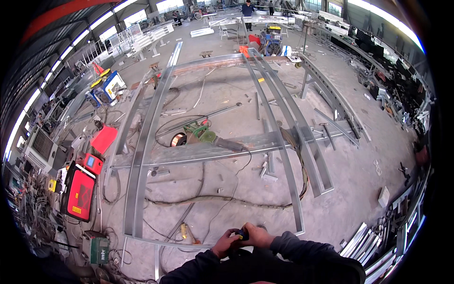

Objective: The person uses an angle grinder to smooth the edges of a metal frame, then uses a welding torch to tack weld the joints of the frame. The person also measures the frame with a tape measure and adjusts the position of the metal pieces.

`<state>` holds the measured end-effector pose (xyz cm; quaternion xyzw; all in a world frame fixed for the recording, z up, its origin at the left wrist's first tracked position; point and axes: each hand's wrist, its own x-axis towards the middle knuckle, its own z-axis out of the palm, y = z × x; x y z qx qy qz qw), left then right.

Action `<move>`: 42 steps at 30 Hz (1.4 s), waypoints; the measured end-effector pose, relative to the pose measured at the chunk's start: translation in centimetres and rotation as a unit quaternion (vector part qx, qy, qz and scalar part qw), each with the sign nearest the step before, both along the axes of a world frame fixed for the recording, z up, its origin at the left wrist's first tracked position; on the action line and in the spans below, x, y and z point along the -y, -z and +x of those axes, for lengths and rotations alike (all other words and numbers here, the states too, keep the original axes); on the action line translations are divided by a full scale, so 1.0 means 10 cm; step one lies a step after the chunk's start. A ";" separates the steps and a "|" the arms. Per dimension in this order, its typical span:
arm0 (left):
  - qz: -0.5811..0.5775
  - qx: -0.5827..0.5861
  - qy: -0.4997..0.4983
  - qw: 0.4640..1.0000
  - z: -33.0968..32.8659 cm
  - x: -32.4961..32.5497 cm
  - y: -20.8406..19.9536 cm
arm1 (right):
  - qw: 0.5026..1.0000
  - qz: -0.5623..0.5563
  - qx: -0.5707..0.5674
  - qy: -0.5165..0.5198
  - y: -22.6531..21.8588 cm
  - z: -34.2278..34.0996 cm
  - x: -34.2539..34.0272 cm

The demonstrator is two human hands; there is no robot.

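Close to my body, at the bottom middle, both my hands are brought together. My left hand (225,243) and my right hand (258,236) are closed around a small black-and-yellow object (243,234), shaped like a tape measure. Fingers cover much of it. Just beyond lies a large frame of long metal channels (150,135), spread across supports. An angle grinder with a green head (208,137) rests on the wide crossbeam (179,154), beside a copper-coloured wire spool (178,139). Left of my hands, a yellow-handled tool (184,231) lies near the frame's front edge.
Cables (222,199) snake over the floor inside the frame. To the left stand a red-and-black machine (80,194) and a green box (99,250). Metal profiles (362,244) are stacked at the lower right; a hammer (327,135) lies on the right. A person (248,13) stands far off.
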<state>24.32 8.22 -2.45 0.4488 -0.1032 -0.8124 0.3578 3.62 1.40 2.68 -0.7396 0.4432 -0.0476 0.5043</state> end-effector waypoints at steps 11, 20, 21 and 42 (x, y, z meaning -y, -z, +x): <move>-0.147 0.250 0.046 0.956 0.71 -0.40 -0.70 | 0.992 -0.071 -0.092 -0.058 -0.08 0.40 -0.62; -0.433 0.317 -0.401 0.742 3.27 0.48 -1.76 | 0.992 -0.043 -0.119 0.021 0.53 -1.93 -0.82; -0.377 0.216 -0.494 0.753 3.43 0.69 -1.99 | 0.990 0.050 -0.122 0.047 0.53 -2.25 -0.98; -0.174 0.178 -0.148 0.957 -2.13 0.37 -0.08 | 0.974 -0.108 -0.078 0.184 0.35 -2.69 -1.87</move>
